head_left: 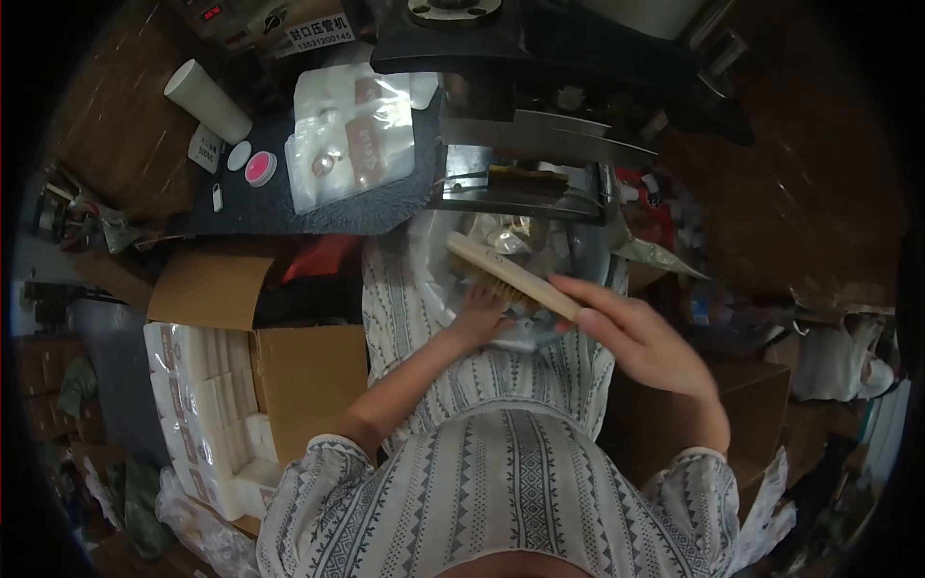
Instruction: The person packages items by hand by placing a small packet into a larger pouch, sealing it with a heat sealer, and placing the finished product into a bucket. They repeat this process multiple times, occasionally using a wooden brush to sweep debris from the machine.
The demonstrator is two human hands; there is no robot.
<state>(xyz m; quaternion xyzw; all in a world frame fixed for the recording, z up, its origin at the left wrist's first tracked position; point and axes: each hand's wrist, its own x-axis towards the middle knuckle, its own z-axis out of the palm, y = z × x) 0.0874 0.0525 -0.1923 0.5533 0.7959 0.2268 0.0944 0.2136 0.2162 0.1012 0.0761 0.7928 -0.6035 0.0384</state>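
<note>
My right hand (647, 337) is closed around one end of a wooden brush (511, 275). The brush lies slantwise, with its pale wooden back up and yellowish bristles facing down. Below it, my left hand (475, 318) reaches into a clear plastic-lined basin (424, 265) on my lap. The bristles and brush partly cover the left fingers, so their grip does not show. Inside the basin are shiny, crumpled clear pieces that I cannot make out closely.
A dark machine with a metal tray (578, 183) stands just ahead. Printed plastic pouches (356, 135), a pink-topped round tub (259, 169) and a white cup (207, 101) sit on the dark mat. At left is an open cardboard box (313, 385) beside stacked white packs (202, 405).
</note>
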